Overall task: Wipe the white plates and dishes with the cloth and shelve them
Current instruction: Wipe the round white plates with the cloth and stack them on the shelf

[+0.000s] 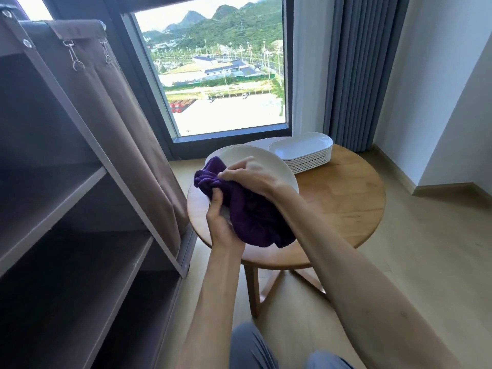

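I hold a round white plate (269,162) tilted above the round wooden table (343,206). My left hand (221,222) grips the plate's near rim from below, thumb up on its face. My right hand (247,175) clutches a bunched purple cloth (250,217) against the plate's face; the cloth covers the plate's lower half and hangs past its edge. A stack of several white oblong dishes (303,153) stands at the table's far side, with another round white plate (259,142) partly hidden behind.
A brown fabric shelf unit (80,209) with bare shelves stands at the left, its curtain (111,107) pulled aside. A window (218,75) is ahead, grey drapes (364,75) at the right. Wooden floor (426,249) surrounds the table.
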The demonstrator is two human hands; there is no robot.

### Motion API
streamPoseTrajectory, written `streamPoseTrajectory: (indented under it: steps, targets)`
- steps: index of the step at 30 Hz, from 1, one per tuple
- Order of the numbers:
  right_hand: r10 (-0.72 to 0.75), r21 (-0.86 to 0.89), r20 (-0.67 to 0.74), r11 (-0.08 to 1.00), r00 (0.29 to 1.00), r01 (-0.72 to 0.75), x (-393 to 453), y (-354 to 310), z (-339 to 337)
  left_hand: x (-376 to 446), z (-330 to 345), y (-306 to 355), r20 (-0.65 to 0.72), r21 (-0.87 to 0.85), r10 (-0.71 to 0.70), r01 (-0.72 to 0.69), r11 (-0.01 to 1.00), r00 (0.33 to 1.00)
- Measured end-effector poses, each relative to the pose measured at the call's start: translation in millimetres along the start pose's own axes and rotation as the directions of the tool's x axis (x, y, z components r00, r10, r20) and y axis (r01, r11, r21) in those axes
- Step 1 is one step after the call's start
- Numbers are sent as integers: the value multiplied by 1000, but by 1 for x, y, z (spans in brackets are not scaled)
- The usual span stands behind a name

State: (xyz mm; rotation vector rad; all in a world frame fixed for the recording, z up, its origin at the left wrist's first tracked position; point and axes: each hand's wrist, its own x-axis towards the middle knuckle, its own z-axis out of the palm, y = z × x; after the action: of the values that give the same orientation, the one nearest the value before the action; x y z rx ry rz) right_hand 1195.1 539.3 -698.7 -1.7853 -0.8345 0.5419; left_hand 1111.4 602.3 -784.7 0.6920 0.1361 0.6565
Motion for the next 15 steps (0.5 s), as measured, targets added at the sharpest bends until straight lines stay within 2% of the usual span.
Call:
streamPoseTrajectory:
  steps: [3,5,7,10,12,13,15]
  targets:
    - [24,-225,-8,974,1000,-26,0,5,-9,3,-1,8,-123,91,50,-39,995,991]
    - [47,-452,-43,890,998,-62,-1,12,-18,7,-4,20,-210,102,61,-40,994,976]
    - [95,-551,-104,824,990,-137,-3,20,-25,13,-7,26,-258,161,89,-48,986,962]
    - [131,-580,-218,779,967,-236,-3,29,-26,10,-3,19,-228,190,96,-53,980,969]
    - [80,-584,-299,773,951,-249,-3,33,-22,9,4,12,-201,211,114,-71,975,973]
    - [33,-553,-334,803,942,-224,-2,34,-20,9,7,8,-178,229,129,-87,970,975]
    - [-65,-369,-383,925,921,-88,0,28,-15,7,16,-3,-133,300,138,-93,950,981]
